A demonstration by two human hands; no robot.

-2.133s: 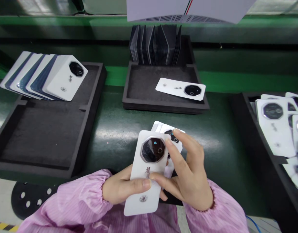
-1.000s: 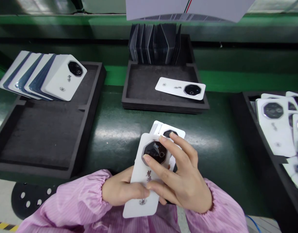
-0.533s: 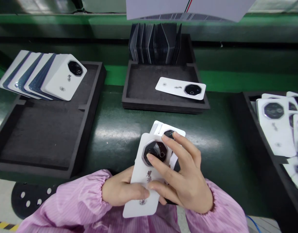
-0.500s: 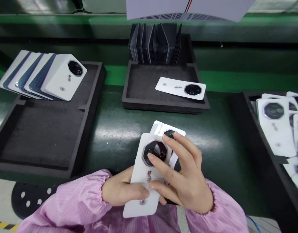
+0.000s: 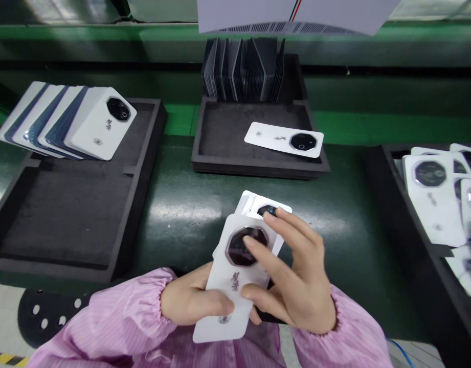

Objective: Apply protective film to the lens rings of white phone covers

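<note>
My left hand (image 5: 193,302) grips a small fanned stack of white phone back covers (image 5: 235,286), thumb pressed on the lower part of the top cover. That cover has a dark octagonal camera module (image 5: 246,246) near its upper end. My right hand (image 5: 296,286) rests on the same stack from the right; its fingertips touch the camera module and its thumb presses the cover's middle. Both arms wear pink sleeves. The covers underneath peek out at the top right.
A black foam tray (image 5: 66,214) at left carries a leaning row of white covers (image 5: 70,122). A centre tray (image 5: 220,153) holds one flat cover (image 5: 283,139) and upright dark plates (image 5: 245,69). More covers (image 5: 434,199) lie in a right tray. Green bench surface (image 5: 335,220).
The top cover has tilted slightly and slid lower in my left hand. My right fingers moved across the camera module from its left edge toward its right side.
</note>
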